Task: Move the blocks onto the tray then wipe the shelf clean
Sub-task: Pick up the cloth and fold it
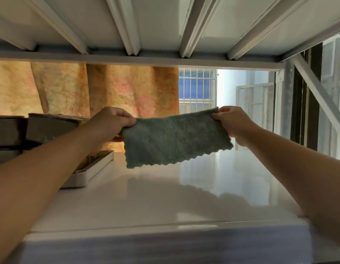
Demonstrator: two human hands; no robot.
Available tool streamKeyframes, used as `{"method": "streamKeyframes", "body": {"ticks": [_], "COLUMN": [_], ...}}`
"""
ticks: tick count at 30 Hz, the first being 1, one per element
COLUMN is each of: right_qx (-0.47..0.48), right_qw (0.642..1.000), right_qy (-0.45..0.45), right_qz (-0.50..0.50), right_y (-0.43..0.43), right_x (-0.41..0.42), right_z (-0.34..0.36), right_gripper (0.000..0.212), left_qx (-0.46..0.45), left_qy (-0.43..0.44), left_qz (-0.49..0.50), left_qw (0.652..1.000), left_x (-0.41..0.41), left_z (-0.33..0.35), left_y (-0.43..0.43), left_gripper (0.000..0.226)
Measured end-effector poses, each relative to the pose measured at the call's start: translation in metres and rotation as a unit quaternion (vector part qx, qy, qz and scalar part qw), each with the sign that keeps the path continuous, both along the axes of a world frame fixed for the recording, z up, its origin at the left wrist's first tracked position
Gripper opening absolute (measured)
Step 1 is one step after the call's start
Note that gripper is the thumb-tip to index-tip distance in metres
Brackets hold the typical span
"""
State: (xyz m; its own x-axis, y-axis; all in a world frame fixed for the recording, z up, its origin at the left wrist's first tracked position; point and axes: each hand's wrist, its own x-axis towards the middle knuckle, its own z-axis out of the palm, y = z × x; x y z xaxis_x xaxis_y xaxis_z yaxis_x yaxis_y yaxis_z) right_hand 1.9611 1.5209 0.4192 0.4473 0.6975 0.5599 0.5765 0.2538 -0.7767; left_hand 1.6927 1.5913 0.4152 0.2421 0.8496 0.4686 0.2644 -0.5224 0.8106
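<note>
The white shelf [165, 197] lies below the grip. The green cloth [175, 138] hangs spread between both hands, clear of the shelf surface. Dark blocks [49, 126] sit left of the grip, above the white tray [96, 168]; contact between them is hidden by the forearm. The left hand [112, 122] pinches the cloth's upper left corner; the right hand [232, 122] pinches the upper right.

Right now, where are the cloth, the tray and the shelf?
cloth [175, 138]: head view, middle of the green fabric.
tray [97, 169]: head view, its white outer wall.
shelf [165, 197]: head view, bare glossy top.
</note>
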Motion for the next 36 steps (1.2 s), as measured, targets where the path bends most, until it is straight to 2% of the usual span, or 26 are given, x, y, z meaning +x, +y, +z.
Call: {"method": "streamKeyframes", "body": {"ticks": [7,10,16,18,21,24,29,36], "right_qx": [-0.008,-0.007,0.034,0.045,0.059,0.073,0.062,0.063], "right_qw": [1.0,0.999,0.998,0.998,0.998,0.997,0.994,0.991], "right_qy": [0.027,0.038,0.057,0.046,0.008,-0.019,-0.063,-0.088], "right_qz": [-0.011,-0.014,-0.011,-0.013,-0.01,0.016,0.063,0.077], "right_y": [0.002,0.005,0.01,0.009,0.008,0.006,0.003,0.002], "right_x": [0.0,0.001,0.004,0.002,-0.006,-0.022,-0.046,-0.057], "right_z": [-0.003,-0.005,-0.001,-0.001,-0.001,-0.002,-0.007,-0.013], "right_gripper": [0.013,0.014,0.015,0.013,0.019,0.021,0.014,0.01], "left_qx": [-0.074,-0.073,-0.063,-0.052,0.022,0.066,0.043,0.022], "left_qy": [-0.053,-0.064,-0.116,-0.09,-0.038,-0.049,-0.06,-0.07], "left_qz": [-0.002,-0.014,-0.049,-0.055,-0.064,-0.075,-0.094,-0.096], "left_qw": [0.996,0.995,0.99,0.993,0.997,0.994,0.993,0.993], "left_x": [0.012,0.027,0.069,0.08,0.086,0.083,0.081,0.081], "left_z": [0.004,0.013,0.025,0.015,0.003,0.002,-0.003,-0.007], "left_y": [-0.014,-0.02,-0.026,-0.025,-0.024,-0.024,-0.026,-0.026], "left_gripper": [0.01,0.007,0.021,0.025,0.026,0.024,0.029,0.027]}}
